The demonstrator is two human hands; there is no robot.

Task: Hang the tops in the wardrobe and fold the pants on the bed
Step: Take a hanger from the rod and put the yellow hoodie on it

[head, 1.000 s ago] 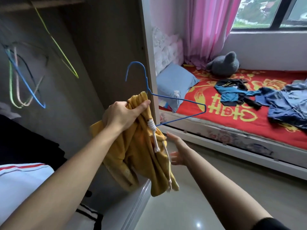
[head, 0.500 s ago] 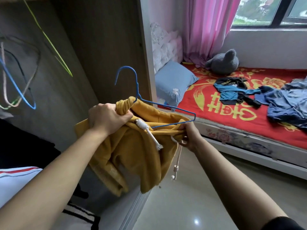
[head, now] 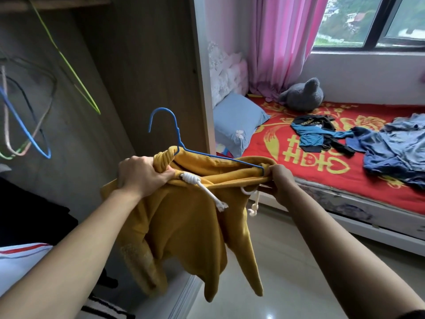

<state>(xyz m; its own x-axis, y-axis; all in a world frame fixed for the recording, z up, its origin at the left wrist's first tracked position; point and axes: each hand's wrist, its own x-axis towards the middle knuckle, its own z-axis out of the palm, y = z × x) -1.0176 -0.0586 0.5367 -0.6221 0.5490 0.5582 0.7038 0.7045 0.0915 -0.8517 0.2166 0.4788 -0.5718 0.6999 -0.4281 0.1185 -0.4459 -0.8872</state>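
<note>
A mustard-yellow hooded top (head: 190, 217) with white drawstrings hangs in front of the open wardrobe (head: 142, 65). A blue wire hanger (head: 177, 139) sits partly inside its neck, hook upward. My left hand (head: 140, 176) grips the left side of the neck. My right hand (head: 279, 180) pinches the right side of the neck over the hanger's end. On the red bed (head: 322, 166) lie a teal-and-black garment (head: 315, 134) and a blue garment (head: 395, 148).
Several empty wire hangers (head: 25, 134) hang inside the wardrobe at left, a green one (head: 76, 81) among them. Dark and white clothes (head: 20, 256) hang low at left. A blue pillow (head: 236, 123), grey plush toy (head: 301, 95) and pink curtain (head: 282, 42) are by the bed's head.
My right hand rose from below the top and took hold of the neck's right side over the hanger. The top spread wider between both hands, and the hanger sank further into the neck.
</note>
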